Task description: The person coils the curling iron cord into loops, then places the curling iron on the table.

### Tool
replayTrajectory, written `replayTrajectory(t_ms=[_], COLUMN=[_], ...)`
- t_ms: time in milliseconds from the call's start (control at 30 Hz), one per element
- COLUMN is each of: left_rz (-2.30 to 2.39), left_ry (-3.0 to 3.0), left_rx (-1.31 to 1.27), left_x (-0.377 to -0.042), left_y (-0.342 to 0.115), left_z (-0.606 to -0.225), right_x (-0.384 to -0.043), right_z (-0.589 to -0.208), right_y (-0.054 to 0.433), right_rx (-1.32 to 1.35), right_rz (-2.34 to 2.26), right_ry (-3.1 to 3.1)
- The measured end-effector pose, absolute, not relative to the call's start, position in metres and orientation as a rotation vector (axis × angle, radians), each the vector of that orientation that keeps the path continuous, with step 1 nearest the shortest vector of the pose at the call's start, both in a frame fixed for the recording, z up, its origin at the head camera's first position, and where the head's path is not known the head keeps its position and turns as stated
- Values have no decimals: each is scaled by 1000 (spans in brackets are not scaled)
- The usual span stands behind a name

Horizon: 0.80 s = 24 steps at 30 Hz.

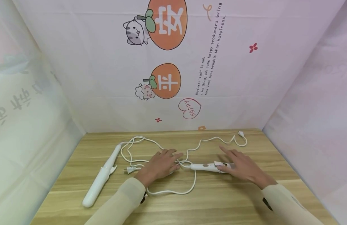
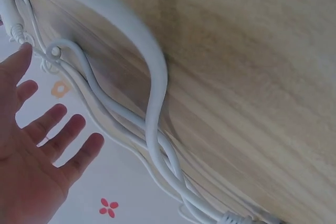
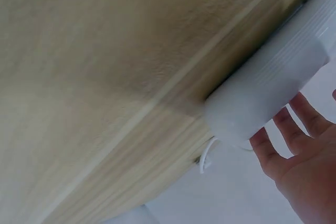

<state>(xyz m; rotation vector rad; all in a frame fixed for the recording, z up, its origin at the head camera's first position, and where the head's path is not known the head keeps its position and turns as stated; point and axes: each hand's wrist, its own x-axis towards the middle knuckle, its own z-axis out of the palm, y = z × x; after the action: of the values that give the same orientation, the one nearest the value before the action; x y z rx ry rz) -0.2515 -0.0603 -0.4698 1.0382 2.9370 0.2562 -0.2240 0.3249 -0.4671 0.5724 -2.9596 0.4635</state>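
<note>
Two white curling irons lie on the wooden table. One curling iron (image 1: 98,185) rests aslant on the left, apart from both hands. My right hand (image 1: 241,165) is spread over the barrel end of the other curling iron (image 1: 201,167), fingers loosely straight. In the right wrist view its fingertips come close to the thick white barrel (image 3: 268,82); whether they touch cannot be told. My left hand (image 1: 162,164) is over the tangled white cords (image 1: 173,191), near the right iron's cord end. The left wrist view shows its fingers (image 2: 65,137) spread, gripping nothing.
A white two-pin plug (image 1: 130,170) lies left of my left hand. Another plug (image 1: 241,134) sits at the table's back right. A printed cloth (image 1: 232,103) stands behind the table, with pale cloth walls on both sides.
</note>
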Motion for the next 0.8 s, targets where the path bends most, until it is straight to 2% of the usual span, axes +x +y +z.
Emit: replayTrajectory(t_ms=[800], left_rz=[120], left_ry=[3001], left_rx=[1242], left_x=[-252], left_y=[-42], left_z=[-475], right_x=[-229], right_z=[-490], right_y=[345], right_rx=[610], right_rz=[353], right_ry=[-2964])
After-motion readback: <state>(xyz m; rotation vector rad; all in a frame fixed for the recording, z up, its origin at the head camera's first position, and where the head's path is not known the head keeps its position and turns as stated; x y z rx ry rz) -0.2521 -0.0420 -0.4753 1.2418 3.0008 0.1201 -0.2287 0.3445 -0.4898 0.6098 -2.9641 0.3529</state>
